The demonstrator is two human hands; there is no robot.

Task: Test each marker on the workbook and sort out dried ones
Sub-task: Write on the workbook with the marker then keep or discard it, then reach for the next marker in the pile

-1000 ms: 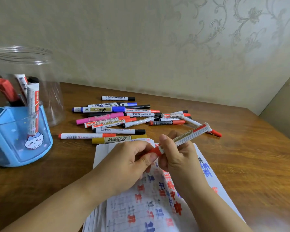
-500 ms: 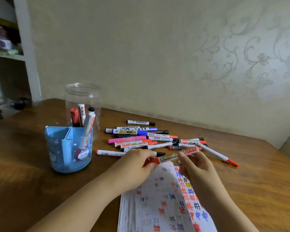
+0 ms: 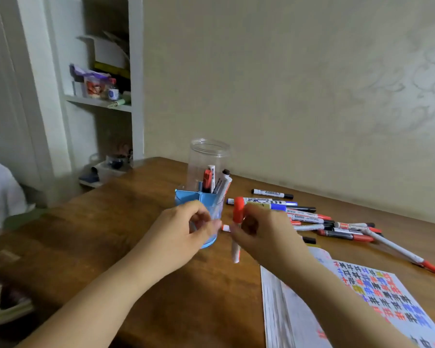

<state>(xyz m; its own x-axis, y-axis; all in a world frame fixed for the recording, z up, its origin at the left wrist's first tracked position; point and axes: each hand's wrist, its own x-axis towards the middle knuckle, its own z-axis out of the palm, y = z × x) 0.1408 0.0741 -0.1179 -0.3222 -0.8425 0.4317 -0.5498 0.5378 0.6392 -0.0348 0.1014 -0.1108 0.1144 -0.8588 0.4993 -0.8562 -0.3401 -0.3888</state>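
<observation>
Right hand (image 3: 259,229) pinches a red-capped marker (image 3: 237,228) upright, cap at twelve o'clock; left hand (image 3: 186,229), fingers loosely curled, grasps nothing, at its nine o'clock.

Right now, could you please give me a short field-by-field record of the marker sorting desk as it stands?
right hand: holds a red-capped marker upright, cap on top
left hand: in front of the blue holder, fingers curled; grip unclear
blue holder: markers standing in one compartment
clear jar: behind the holder, open at top
loose markers: scattered pile on the wooden desk, right of the holder
workbook: open at lower right, covered with coloured test marks
</observation>
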